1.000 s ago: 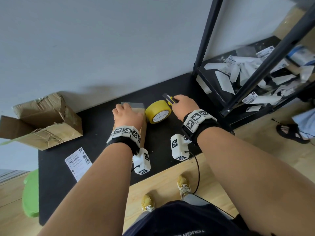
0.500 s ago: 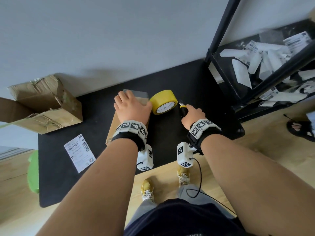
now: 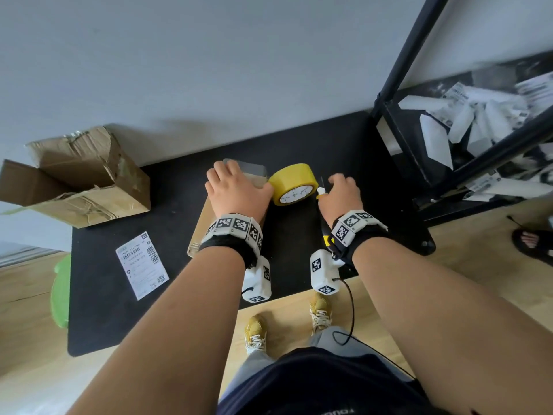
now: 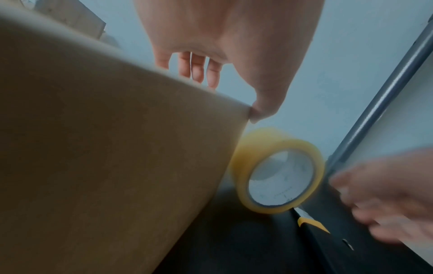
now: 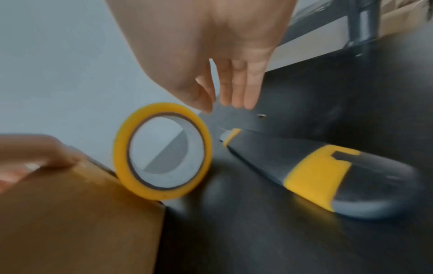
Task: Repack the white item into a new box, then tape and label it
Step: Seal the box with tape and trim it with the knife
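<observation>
Cardboard box point(image 3: 200, 232) under open left grip point(image 3: 236, 191)

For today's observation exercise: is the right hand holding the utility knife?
No. In the right wrist view the utility knife lies on the black mat, and the right hand hangs above it with straight fingers.

Yellow tape roll point(image 3: 294, 183), brown box point(image 4: 105, 157), black-and-yellow knife point(image 5: 323, 170), black mat point(image 3: 119, 295).

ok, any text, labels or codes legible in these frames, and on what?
No words read clearly.
White shipping label on the black mat: barcodes and print, too small.
Yellow tape roll: core print too faint.
White slips on the black metal shelf: blurred.
Dark garment: letters cut off.
</observation>
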The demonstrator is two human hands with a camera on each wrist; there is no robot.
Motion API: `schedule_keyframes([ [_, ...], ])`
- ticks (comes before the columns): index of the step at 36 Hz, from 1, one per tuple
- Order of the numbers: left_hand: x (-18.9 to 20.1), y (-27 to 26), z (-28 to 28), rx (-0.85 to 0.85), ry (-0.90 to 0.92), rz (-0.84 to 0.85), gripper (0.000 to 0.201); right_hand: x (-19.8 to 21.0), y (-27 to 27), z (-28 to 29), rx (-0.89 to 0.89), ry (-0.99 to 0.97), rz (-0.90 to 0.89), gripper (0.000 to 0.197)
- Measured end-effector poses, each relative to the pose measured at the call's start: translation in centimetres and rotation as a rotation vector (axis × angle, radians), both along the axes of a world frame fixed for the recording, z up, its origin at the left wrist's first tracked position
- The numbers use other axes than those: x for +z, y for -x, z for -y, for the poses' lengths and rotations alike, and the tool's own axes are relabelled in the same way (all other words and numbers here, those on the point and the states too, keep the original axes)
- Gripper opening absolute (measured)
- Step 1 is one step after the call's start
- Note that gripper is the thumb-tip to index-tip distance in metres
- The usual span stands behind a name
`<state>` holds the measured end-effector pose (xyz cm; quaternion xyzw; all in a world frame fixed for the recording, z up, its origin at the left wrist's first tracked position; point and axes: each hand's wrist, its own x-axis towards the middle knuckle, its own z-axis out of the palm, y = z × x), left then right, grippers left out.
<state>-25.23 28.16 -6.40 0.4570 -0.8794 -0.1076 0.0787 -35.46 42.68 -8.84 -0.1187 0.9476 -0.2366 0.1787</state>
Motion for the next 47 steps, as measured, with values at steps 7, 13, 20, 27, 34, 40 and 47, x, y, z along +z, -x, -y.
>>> schedule_keyframes([
  [7, -0.1, 0.0, 0.2, -0.015, 0.029, 0.013, 0.069, 2.5, 1.1, 3.9, 0.250, 0.134, -0.115, 0.040],
  [13, 0.3, 0.4, 0.3, -0.035, 0.017, 0.060, 0.067, 2.1, 0.9, 4.8, 0.441, 0.020, -0.004, 0.049],
  [20, 0.1, 0.5, 0.0, -0.002, 0.032, 0.044, 0.065, 3.0, 0.8, 4.7, 0.441, -0.092, 0.045, 0.031],
  [27, 0.3, 0.6, -0.1, 0.004, 0.020, 0.066, 0.060, 3.7, 0.9, 3.7, 0.406, -0.058, 0.100, 0.020],
  [34, 0.3, 0.7, -0.4, 0.000, 0.011, 0.071, 0.059, 4.0, 2.0, 2.5, 0.383, -0.051, 0.072, 0.005],
  [40, 0.5, 0.5, -0.2, -0.012, -0.012, 0.072, 0.073, 4.3, 1.9, 2.1, 0.345, 0.001, 0.096, 0.008],
  [47, 1.4, 0.5, -0.6, -0.036, 0.112, 0.066, 0.051, 4.9, 1.9, 1.7, 0.337, 0.076, 0.068, 0.005],
])
